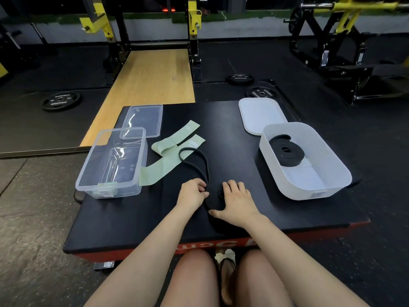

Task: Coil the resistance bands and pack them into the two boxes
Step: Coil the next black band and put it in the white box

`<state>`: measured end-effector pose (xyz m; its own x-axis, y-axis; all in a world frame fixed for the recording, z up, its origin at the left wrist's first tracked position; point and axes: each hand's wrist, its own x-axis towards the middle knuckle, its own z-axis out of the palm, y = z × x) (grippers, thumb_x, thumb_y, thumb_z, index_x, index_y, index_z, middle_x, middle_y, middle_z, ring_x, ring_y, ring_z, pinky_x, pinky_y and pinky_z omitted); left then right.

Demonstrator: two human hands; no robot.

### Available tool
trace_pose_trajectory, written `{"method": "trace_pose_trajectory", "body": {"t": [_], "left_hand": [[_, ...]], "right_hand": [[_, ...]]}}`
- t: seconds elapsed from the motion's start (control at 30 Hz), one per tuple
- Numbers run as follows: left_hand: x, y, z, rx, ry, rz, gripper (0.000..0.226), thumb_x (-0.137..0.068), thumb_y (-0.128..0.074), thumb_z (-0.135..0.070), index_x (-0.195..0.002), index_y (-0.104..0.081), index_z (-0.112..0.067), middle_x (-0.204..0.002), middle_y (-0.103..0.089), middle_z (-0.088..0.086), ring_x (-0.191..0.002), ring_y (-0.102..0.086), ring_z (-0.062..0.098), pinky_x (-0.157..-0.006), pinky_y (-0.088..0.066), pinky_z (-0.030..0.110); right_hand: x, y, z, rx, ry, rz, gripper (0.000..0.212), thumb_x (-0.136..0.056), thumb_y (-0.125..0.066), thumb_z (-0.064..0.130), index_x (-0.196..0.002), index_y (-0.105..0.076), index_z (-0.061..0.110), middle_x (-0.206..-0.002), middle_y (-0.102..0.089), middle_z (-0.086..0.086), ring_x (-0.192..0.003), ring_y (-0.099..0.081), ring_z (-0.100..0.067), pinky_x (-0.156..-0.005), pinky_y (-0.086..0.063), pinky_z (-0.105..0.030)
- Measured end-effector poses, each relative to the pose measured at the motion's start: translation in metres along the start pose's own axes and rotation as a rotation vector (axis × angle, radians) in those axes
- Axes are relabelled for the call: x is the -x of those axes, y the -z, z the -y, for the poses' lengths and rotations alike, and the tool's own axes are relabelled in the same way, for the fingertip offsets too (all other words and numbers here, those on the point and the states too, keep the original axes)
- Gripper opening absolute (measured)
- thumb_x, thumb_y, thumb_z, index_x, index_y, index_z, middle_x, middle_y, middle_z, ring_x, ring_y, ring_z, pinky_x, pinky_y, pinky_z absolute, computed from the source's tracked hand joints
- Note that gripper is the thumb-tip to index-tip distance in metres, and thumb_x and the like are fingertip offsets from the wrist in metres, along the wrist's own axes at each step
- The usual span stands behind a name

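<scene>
Head view

1. The left hand (193, 191), at lower centre of the frame, has its fingers curled and pinches the black band (202, 161) where the loose loop runs in. Judged purpose: to feed and tension the band as it is wound.
2. The right hand (238, 200), just to the right of it, lies spread and flat, fingers straight, pressing on the coiled part of the same band. Only a small piece of the coil shows between the hands. The flat press probably keeps the turns from springing open.
3. The uncoiled remainder of the black band lies as a loop on the tabletop (232, 129), running up toward frame centre, where it crosses the green band (174, 147).
4. The green band lies unrolled in folds at centre left. One end reaches the clear box (110, 162), and a green strip appears to lie inside that box near its front wall.
5. The clear lid (143, 119) lies behind the clear box, upper left of the tabletop, so the box is open for loading.
6. The white box (307, 160), at right, already holds a coiled black band (287, 154). Its white lid (261, 114) lies behind it.
7. Judged progress: one band packed, one being coiled, the green one pending.
</scene>
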<state>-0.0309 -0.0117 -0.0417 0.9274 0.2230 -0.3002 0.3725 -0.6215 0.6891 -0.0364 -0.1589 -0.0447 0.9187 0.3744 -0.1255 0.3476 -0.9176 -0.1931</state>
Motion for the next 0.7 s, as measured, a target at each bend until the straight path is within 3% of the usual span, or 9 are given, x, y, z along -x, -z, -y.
{"method": "trace_pose_trajectory", "body": {"t": [0.27,0.5,0.63,0.7], "left_hand": [[-0.005,0.001,-0.001,0.006,-0.020,-0.002,0.032,-0.086,-0.066,-0.015,-0.118,-0.063,-0.015,-0.110,-0.067,0.002,-0.101,-0.061,0.015,-0.083,-0.045,0.020],[-0.011,0.009,-0.004,-0.150,-0.140,0.168,0.047,-0.085,-0.067,-0.010,-0.130,-0.055,-0.017,-0.121,-0.060,0.003,-0.106,-0.059,0.021,-0.092,-0.043,0.024],[-0.012,0.010,-0.003,-0.155,-0.175,0.173,0.045,-0.084,-0.068,-0.013,-0.127,-0.057,-0.018,-0.119,-0.059,0.003,-0.087,-0.056,0.015,-0.085,-0.041,0.020],[-0.012,0.007,-0.001,-0.134,-0.168,0.131,0.042,-0.084,-0.068,-0.014,-0.124,-0.060,-0.019,-0.117,-0.061,0.002,-0.090,-0.058,0.017,-0.087,-0.042,0.022]], "right_hand": [[-0.007,0.011,-0.013,-0.004,0.136,0.138,0.099,-0.079,-0.058,0.063,-0.151,-0.013,0.012,-0.151,-0.019,-0.003,-0.137,-0.017,-0.026,-0.113,-0.021,-0.038],[-0.016,0.023,-0.023,0.001,0.246,0.252,0.100,-0.078,-0.066,0.055,-0.151,-0.012,0.013,-0.153,-0.017,-0.002,-0.139,-0.014,-0.023,-0.115,-0.020,-0.037],[-0.025,0.028,-0.027,0.011,0.314,0.295,0.102,-0.074,-0.072,0.052,-0.151,-0.016,0.014,-0.153,-0.020,0.000,-0.138,-0.015,-0.021,-0.115,-0.022,-0.036],[-0.025,0.028,-0.028,-0.002,0.319,0.286,0.102,-0.073,-0.073,0.051,-0.151,-0.017,0.014,-0.153,-0.020,0.001,-0.139,-0.015,-0.020,-0.115,-0.022,-0.036]]}}
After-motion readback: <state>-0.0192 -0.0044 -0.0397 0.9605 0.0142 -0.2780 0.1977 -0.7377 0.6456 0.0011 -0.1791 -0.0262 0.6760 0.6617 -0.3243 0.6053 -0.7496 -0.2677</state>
